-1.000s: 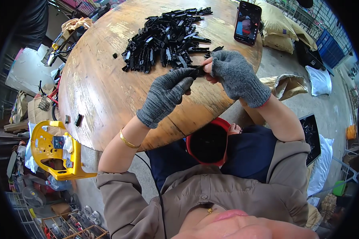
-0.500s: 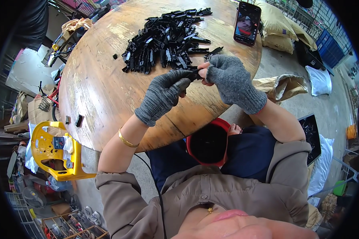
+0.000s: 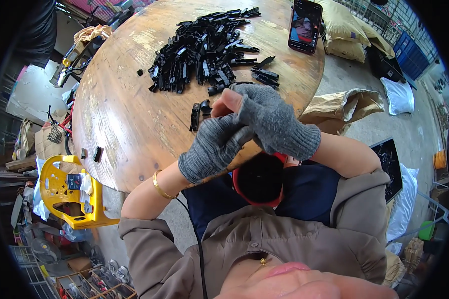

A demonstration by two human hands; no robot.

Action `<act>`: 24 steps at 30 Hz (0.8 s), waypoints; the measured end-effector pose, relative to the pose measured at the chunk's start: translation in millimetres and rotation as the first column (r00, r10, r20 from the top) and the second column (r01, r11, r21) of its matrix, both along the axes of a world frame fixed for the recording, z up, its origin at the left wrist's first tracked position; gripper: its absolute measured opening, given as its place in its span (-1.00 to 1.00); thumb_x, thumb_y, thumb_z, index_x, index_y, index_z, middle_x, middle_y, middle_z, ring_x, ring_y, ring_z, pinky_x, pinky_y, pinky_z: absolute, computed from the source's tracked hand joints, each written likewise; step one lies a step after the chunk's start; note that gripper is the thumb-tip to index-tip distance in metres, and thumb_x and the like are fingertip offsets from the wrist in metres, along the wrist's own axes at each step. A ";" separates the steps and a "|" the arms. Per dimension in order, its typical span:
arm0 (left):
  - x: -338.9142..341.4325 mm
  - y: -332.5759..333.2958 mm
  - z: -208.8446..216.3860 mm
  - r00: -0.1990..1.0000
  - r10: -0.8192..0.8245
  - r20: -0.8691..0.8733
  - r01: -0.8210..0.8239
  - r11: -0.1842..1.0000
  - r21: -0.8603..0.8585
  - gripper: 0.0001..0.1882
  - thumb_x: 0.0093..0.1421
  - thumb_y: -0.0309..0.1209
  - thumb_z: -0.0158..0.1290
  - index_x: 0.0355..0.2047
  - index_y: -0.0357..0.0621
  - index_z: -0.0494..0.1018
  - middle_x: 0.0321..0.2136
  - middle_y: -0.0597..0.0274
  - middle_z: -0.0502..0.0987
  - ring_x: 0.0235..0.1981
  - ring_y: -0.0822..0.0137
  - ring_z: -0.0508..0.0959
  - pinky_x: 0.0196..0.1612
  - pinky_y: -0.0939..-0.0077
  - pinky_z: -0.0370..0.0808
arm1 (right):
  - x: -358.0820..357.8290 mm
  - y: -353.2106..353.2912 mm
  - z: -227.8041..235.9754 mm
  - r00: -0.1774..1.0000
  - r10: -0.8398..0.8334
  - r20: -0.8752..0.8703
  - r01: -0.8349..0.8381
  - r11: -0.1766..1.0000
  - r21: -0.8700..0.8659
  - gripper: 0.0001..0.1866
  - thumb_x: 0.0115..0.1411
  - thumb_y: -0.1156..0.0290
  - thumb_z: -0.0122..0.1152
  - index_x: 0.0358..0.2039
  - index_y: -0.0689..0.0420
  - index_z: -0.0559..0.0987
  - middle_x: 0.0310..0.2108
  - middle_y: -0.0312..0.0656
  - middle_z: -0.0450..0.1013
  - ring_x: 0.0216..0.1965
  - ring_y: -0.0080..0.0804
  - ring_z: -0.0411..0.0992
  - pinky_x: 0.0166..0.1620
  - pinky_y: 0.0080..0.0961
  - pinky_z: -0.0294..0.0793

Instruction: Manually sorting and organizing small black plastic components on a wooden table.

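Observation:
My left hand (image 3: 212, 149), in a grey knitted glove with bare fingertips, is closed near the table's front edge. Over and against it lies my right hand (image 3: 272, 117), in the same kind of glove, its fingers curled. Whatever is between them is hidden. Just beyond my left hand a black plastic strip (image 3: 194, 117) lies on the wooden table (image 3: 119, 124), beside a small curved black piece (image 3: 205, 106). Farther off spreads a heap of black plastic parts (image 3: 199, 55), with several strips (image 3: 265, 76) lying at its right side.
A phone (image 3: 305, 26) stands upright at the table's far right. Below the front edge, a red bucket (image 3: 242, 187) sits between my knees. An open paper sack (image 3: 341, 107) is on the right, a yellow plastic chair (image 3: 60, 189) on the left. Two small pieces (image 3: 98, 153) lie near the left edge.
Both hands have drawn back toward me and come together, the right over the left. The black piece held between them is out of sight; a strip and a curved piece show on the table.

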State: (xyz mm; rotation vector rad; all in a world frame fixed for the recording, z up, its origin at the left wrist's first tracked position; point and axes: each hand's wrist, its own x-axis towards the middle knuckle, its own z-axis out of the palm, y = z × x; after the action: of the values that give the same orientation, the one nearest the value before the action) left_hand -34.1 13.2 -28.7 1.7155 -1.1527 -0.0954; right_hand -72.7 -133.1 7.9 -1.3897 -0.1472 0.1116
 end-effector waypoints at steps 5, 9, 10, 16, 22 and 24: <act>2.2 -7.7 5.4 0.990 -0.110 0.084 0.092 0.976 0.199 -0.78 0.12 -0.37 -0.05 -0.24 -0.17 0.44 -0.42 0.05 0.48 -0.43 0.11 0.51 -0.35 0.47 0.44 | 36.1 -38.4 -17.0 0.877 -0.099 0.470 0.257 0.924 -0.284 -0.58 0.16 0.09 -0.01 -0.44 0.27 0.50 -0.51 -0.20 0.43 -0.47 -0.52 0.40 -0.33 -0.59 0.42; -14.1 -10.3 6.2 0.954 -0.182 0.238 0.056 0.888 0.455 -0.75 0.06 -0.28 0.04 -0.25 -0.07 0.45 -0.42 0.07 0.45 -0.40 0.12 0.52 -0.34 0.40 0.45 | 61.6 -88.1 -5.7 0.867 -0.146 0.477 0.477 0.523 -0.707 -0.76 0.10 0.27 0.12 -0.49 0.20 0.53 -0.58 -0.19 0.41 -0.55 -0.54 0.37 -0.44 -0.56 0.39; -14.1 -10.0 5.5 0.955 -0.180 0.235 0.056 0.890 0.452 -0.75 0.06 -0.28 0.04 -0.25 -0.07 0.45 -0.42 0.07 0.45 -0.40 0.12 0.52 -0.34 0.40 0.45 | 62.9 -90.3 -17.2 0.869 -0.143 0.474 0.474 0.521 -0.710 -0.76 0.10 0.27 0.12 -0.49 0.20 0.53 -0.58 -0.19 0.41 -0.55 -0.54 0.37 -0.44 -0.56 0.39; 23.5 14.7 11.9 0.841 0.169 0.514 -0.345 0.900 0.267 -0.61 -0.02 -0.05 0.06 -0.36 -0.12 0.41 -0.46 0.09 0.43 -0.44 0.20 0.47 -0.34 0.42 0.42 | 72.7 -53.0 -31.4 0.658 0.299 0.691 0.551 0.434 -0.713 -0.86 -0.02 0.38 0.19 -0.55 0.19 0.50 -0.57 -0.13 0.43 -0.50 -0.32 0.42 -0.30 -0.48 0.41; 66.0 34.5 29.6 0.857 0.080 0.509 -0.495 0.398 0.772 -0.53 -0.04 0.02 0.06 -0.49 -0.22 0.42 -0.51 0.01 0.46 -0.40 0.11 0.50 -0.32 0.26 0.43 | 75.3 -9.8 -23.3 0.754 0.458 0.470 0.486 0.093 -0.869 -0.79 -0.08 0.32 0.16 -0.41 0.11 0.49 -0.37 -0.18 0.37 -0.27 -0.28 0.37 -0.26 -0.40 0.41; 72.5 36.5 17.5 0.862 0.084 0.499 -0.482 0.437 0.759 -0.58 -0.03 -0.05 0.08 -0.47 -0.22 0.43 -0.47 -0.01 0.48 -0.36 0.06 0.50 -0.27 0.23 0.42 | 79.9 -2.8 -28.8 0.695 0.533 0.483 0.544 0.048 -0.837 -0.78 -0.12 0.33 0.17 -0.40 0.08 0.49 -0.36 -0.18 0.37 -0.28 -0.27 0.38 -0.26 -0.39 0.42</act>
State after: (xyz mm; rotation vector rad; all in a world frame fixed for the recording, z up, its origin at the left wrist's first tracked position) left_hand 38.4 49.7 -11.2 2.9812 -1.1297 -0.1401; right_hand 7.2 -135.9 -20.9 -2.9471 -0.9469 -0.5509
